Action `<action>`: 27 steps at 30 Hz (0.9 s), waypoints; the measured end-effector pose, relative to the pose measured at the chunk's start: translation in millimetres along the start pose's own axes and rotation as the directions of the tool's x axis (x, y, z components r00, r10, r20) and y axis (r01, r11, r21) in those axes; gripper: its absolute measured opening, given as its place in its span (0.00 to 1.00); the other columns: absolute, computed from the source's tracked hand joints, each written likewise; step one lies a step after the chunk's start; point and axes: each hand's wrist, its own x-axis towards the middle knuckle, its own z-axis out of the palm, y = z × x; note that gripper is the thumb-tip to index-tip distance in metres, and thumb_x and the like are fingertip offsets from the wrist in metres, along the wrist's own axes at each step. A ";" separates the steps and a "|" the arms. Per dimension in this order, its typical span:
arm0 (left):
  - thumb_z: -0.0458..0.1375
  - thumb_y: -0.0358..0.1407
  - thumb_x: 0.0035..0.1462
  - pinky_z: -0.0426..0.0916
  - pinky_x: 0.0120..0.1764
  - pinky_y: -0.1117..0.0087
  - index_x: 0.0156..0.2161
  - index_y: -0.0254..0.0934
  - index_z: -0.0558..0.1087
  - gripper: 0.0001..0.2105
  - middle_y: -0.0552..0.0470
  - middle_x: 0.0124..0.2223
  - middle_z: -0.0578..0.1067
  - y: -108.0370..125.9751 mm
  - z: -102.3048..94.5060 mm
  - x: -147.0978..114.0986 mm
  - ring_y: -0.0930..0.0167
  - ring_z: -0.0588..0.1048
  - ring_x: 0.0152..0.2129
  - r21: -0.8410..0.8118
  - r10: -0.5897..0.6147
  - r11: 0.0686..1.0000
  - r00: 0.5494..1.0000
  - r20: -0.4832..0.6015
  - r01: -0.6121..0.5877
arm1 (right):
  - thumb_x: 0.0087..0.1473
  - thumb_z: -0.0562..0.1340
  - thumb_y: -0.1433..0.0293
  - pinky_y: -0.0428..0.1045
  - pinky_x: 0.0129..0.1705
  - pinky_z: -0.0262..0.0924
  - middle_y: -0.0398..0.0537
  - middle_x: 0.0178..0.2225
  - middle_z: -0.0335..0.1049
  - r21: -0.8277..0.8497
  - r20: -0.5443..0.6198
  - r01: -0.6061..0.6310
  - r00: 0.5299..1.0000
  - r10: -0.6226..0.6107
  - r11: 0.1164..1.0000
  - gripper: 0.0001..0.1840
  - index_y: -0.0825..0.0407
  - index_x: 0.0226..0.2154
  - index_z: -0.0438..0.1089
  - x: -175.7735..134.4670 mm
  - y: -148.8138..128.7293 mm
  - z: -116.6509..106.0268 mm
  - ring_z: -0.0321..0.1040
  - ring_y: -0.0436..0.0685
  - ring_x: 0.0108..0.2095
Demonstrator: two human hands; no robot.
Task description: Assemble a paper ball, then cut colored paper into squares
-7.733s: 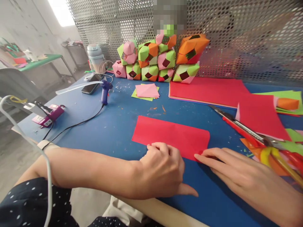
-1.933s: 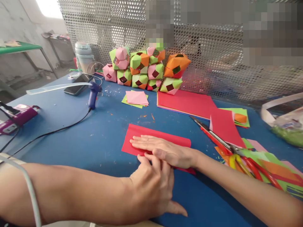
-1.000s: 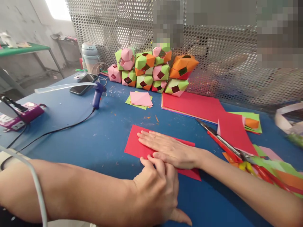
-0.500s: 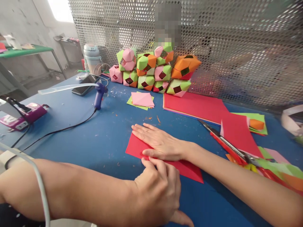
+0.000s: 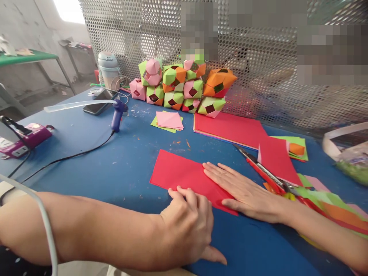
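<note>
A folded sheet of red paper (image 5: 178, 167) lies on the blue table in front of me, its long near edge slanting down to the right. My left hand (image 5: 188, 224) rests at that near edge, fingers bent with their tips on the paper and the thumb sticking out away from it. Its palm side is hidden. Flat and with fingers stretched out, my right hand (image 5: 238, 189) presses on the right end of the same paper. To its right lie a red-handled utility knife (image 5: 264, 170) and scissors (image 5: 290, 188), partly among paper pieces.
Folded paper shapes (image 5: 174, 78) stand stacked against a perforated metal screen (image 5: 163, 23). Small pink sheets (image 5: 169, 120) and a stack of red paper (image 5: 230, 128) lie before them. At left are a blue glue gun (image 5: 117, 117), a phone (image 5: 99, 105) and a purple power strip (image 5: 33, 140).
My right hand has slid right along the red paper, from its left part to its right end, uncovering the left half. My left hand stays at the near edge. The view has shifted slightly.
</note>
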 end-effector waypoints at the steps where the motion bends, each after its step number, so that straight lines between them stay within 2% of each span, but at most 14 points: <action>1: 0.37 0.66 0.55 0.74 0.31 0.53 0.48 0.28 0.71 0.42 0.36 0.40 0.74 -0.6 -0.4 0.3 0.52 0.75 0.37 -0.001 0.005 1.000 1.000 0.004 -0.005 | 0.62 0.52 0.50 0.66 0.68 0.39 0.49 0.71 0.30 -0.007 0.008 -0.009 1.000 0.009 1.000 0.44 0.43 0.69 0.26 -1.0 -0.5 -0.6 0.32 0.64 0.69; 4: 0.38 0.66 0.55 0.74 0.31 0.52 0.47 0.26 0.72 0.42 0.37 0.39 0.74 -2.3 -1.2 1.0 0.53 0.75 0.36 -0.010 0.013 1.000 1.000 0.010 -0.013 | 0.62 0.51 0.49 0.68 0.68 0.35 0.51 0.71 0.33 -0.021 0.008 0.027 1.000 -0.027 0.999 0.44 0.46 0.69 0.28 10.8 -3.8 -4.7 0.32 0.63 0.69; 9: 0.38 0.67 0.55 0.74 0.30 0.53 0.51 0.25 0.70 0.44 0.36 0.41 0.74 -0.3 1.7 0.4 0.52 0.76 0.35 -0.004 -0.002 1.000 1.000 -0.016 0.002 | 0.63 0.47 0.47 0.68 0.68 0.28 0.52 0.70 0.36 0.016 0.008 0.131 0.991 -0.131 0.991 0.41 0.51 0.69 0.38 63.2 -12.6 -16.5 0.30 0.62 0.70; 13: 0.38 0.67 0.55 0.74 0.31 0.53 0.48 0.27 0.72 0.43 0.37 0.39 0.75 2.2 4.5 0.0 0.52 0.76 0.35 -0.001 -0.012 1.000 0.999 -0.047 0.012 | 0.63 0.43 0.45 0.65 0.68 0.20 0.53 0.70 0.33 0.050 0.046 0.169 0.984 -0.171 0.984 0.43 0.57 0.68 0.41 106.9 -20.3 -24.3 0.27 0.61 0.70; 17: 0.38 0.68 0.54 0.73 0.30 0.54 0.42 0.29 0.73 0.41 0.39 0.36 0.74 2.9 4.1 1.2 0.53 0.76 0.34 -0.013 -0.024 1.000 0.998 -0.058 0.023 | 0.62 0.42 0.45 0.64 0.68 0.19 0.51 0.70 0.34 0.070 0.037 0.205 0.978 -0.208 0.976 0.43 0.56 0.68 0.41 129.9 -25.1 -25.6 0.26 0.60 0.70; 22: 0.36 0.67 0.55 0.73 0.31 0.54 0.44 0.29 0.73 0.42 0.38 0.36 0.74 2.8 4.6 1.1 0.53 0.76 0.34 -0.003 -0.024 1.000 0.997 -0.072 0.024 | 0.62 0.44 0.44 0.65 0.68 0.19 0.52 0.70 0.33 0.047 0.024 0.192 0.981 -0.194 0.980 0.44 0.55 0.68 0.40 118.8 -20.4 -22.6 0.26 0.61 0.70; 27: 0.36 0.67 0.56 0.74 0.29 0.53 0.48 0.27 0.73 0.43 0.37 0.39 0.74 1.2 5.4 0.6 0.51 0.76 0.35 0.005 -0.013 1.000 0.998 -0.057 0.013 | 0.62 0.46 0.45 0.68 0.68 0.24 0.49 0.71 0.33 0.007 -0.021 0.117 0.993 -0.117 0.993 0.42 0.48 0.69 0.34 71.4 -0.3 -9.2 0.27 0.63 0.70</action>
